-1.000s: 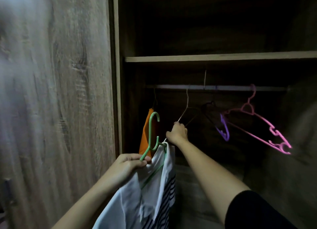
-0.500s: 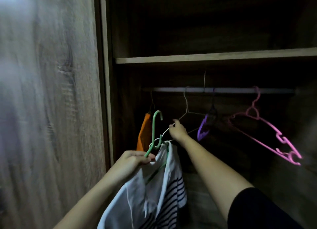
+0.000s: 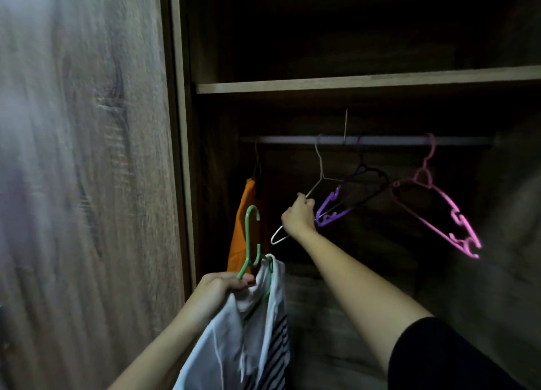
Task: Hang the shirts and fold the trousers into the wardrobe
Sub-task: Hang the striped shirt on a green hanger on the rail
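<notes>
Change: purple hanger & pink hanger slid right on rail vs earlier; gap opened.
L hand: clamped on green hanger w/ white striped shirt, below rail.
R hand: gripping white wire hanger, pushing aside.
Meaning: prob. room now to hook shirt beside orange garment.

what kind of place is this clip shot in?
Most likely a home, inside an open wood-grain wardrobe: a metal hanging rail under a wooden shelf, empty pink plastic hanger on the rail, and an orange garment hung at the left.
</notes>
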Available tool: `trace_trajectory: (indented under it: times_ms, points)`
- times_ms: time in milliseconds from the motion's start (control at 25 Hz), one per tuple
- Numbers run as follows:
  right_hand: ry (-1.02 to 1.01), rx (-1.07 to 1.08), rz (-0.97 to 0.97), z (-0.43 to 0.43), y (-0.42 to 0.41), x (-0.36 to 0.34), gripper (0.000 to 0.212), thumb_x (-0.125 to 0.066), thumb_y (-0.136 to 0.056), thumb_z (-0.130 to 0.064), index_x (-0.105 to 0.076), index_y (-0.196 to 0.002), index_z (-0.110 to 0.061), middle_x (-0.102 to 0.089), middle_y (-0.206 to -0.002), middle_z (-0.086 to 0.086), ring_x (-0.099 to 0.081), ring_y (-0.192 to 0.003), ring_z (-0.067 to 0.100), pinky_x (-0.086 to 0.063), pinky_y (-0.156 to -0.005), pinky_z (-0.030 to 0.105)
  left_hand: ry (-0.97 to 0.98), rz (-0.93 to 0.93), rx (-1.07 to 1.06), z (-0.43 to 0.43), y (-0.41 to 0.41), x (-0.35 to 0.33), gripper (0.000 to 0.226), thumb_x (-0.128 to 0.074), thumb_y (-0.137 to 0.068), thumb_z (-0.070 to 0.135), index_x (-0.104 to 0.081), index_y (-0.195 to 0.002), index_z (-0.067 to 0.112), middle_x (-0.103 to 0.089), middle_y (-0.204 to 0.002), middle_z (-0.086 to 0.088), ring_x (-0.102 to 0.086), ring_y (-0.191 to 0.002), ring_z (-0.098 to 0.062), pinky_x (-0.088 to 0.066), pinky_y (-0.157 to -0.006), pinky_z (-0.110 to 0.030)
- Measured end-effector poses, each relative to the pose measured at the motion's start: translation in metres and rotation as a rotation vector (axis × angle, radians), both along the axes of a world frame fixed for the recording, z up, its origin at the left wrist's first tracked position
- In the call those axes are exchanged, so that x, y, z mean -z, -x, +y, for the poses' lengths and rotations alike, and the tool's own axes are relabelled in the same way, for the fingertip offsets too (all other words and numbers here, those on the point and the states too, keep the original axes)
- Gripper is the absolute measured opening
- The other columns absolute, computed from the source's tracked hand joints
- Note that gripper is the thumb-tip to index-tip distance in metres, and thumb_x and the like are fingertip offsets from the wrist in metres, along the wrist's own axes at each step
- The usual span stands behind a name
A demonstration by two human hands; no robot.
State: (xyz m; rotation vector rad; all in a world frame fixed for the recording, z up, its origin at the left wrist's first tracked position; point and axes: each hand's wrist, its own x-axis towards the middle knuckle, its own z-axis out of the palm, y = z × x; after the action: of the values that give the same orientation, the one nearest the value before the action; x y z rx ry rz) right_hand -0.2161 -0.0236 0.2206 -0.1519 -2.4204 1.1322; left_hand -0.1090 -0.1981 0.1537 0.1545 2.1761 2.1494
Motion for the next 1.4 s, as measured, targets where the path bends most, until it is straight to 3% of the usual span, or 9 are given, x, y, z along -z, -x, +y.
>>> trace_trajectory:
  times_ms: [120,240,320,400,520,600,800,1000,1400]
  points:
    - [-0.119,0.012,-0.093,-0.001,-0.022,0.004,0.061,-0.060,-0.083,-0.013,-0.032,-0.136,-0.001,-0.025,-0.139,0.021,-0.044,-0.122,0.038,-0.037,-0.101,0.030,0.144,-0.008,-0.014,0.018,0.012,-0.014,0.024,-0.061,-0.085,0.001,-0.070,-0.065,0.012,-0.068,-0.053,0.001,-0.064,-0.068,-0.015,-0.049,-0.068,-0.019]
    - [-0.226,0.038,-0.121,0.007,-0.043,0.004,0.060,-0.061,-0.082,-0.011,-0.033,-0.134,0.001,-0.028,-0.139,0.020,-0.042,-0.126,0.037,-0.037,-0.101,0.033,0.235,0.058,0.068,0.036,0.019,-0.032,0.026,-0.060,-0.085,-0.001,-0.072,-0.065,0.011,-0.071,-0.078,-0.020,-0.063,-0.089,-0.029,-0.048,-0.082,-0.031]
    - [-0.323,0.070,-0.124,0.016,-0.057,0.003,0.064,-0.058,-0.085,-0.006,-0.025,-0.139,0.003,-0.027,-0.143,0.021,-0.039,-0.129,0.037,-0.036,-0.103,0.034,0.363,0.155,0.002,0.045,0.019,-0.044,0.026,-0.056,-0.089,0.004,-0.062,-0.064,0.009,-0.062,-0.075,-0.022,-0.059,-0.074,-0.025,-0.043,-0.063,-0.029]
    - [-0.450,0.113,-0.120,0.028,-0.070,0.003,0.068,-0.056,-0.087,-0.001,-0.018,-0.143,0.004,-0.022,-0.147,0.025,-0.039,-0.129,0.038,-0.036,-0.103,0.035,0.481,0.248,-0.132,0.053,0.013,-0.059,0.022,-0.057,-0.090,0.018,-0.063,-0.072,0.007,-0.056,-0.067,-0.012,-0.054,-0.061,-0.021,-0.036,-0.054,-0.026]
    - [-0.610,0.148,-0.096,0.040,-0.087,0.007,0.062,-0.048,-0.088,0.005,-0.020,-0.143,0.005,-0.038,-0.139,0.025,-0.048,-0.122,0.038,-0.042,-0.097,0.040,0.860,0.399,-0.310,0.071,0.006,-0.077,0.027,-0.047,-0.093,0.023,-0.062,-0.102,0.002,-0.063,-0.096,-0.017,-0.060,-0.097,-0.033,-0.044,-0.073,-0.033]
    - [-0.712,0.187,-0.047,0.044,-0.098,0.009,0.052,-0.039,-0.090,0.007,-0.027,-0.140,0.004,-0.051,-0.127,0.019,-0.055,-0.115,0.035,-0.047,-0.090,0.041,0.934,0.451,-0.402,0.084,0.006,-0.086,0.032,-0.045,-0.094,0.024,-0.058,-0.114,0.003,-0.062,-0.110,-0.017,-0.059,-0.104,-0.035,-0.047,-0.081,-0.035]
    - [-0.925,0.256,0.041,0.055,-0.110,0.013,0.036,-0.030,-0.094,0.002,-0.042,-0.128,-0.004,-0.055,-0.118,0.009,-0.063,-0.106,0.027,-0.053,-0.079,0.036,0.994,0.519,-0.521,0.105,0.021,-0.122,0.029,-0.051,-0.093,0.018,-0.058,-0.118,0.006,-0.061,-0.112,-0.013,-0.060,-0.104,-0.031,-0.052,-0.079,-0.037]
    - [-0.923,0.226,0.045,0.069,-0.107,0.014,0.027,-0.040,-0.096,-0.010,-0.050,-0.121,-0.006,-0.056,-0.111,0.008,-0.067,-0.097,0.026,-0.054,-0.069,0.036,0.937,0.501,-0.483,0.117,0.056,-0.148,0.025,-0.053,-0.089,0.014,-0.061,-0.110,0.003,-0.061,-0.113,-0.015,-0.059,-0.106,-0.034,-0.051,-0.081,-0.038]
    - [-0.900,0.117,0.047,0.082,-0.106,0.009,0.031,-0.046,-0.091,-0.019,-0.052,-0.119,-0.007,-0.055,-0.114,0.009,-0.063,-0.102,0.029,-0.052,-0.076,0.037,0.817,0.385,-0.475,0.143,0.120,-0.153,0.029,-0.052,-0.090,0.016,-0.062,-0.114,0.005,-0.059,-0.120,-0.015,-0.057,-0.113,-0.033,-0.050,-0.088,-0.040]
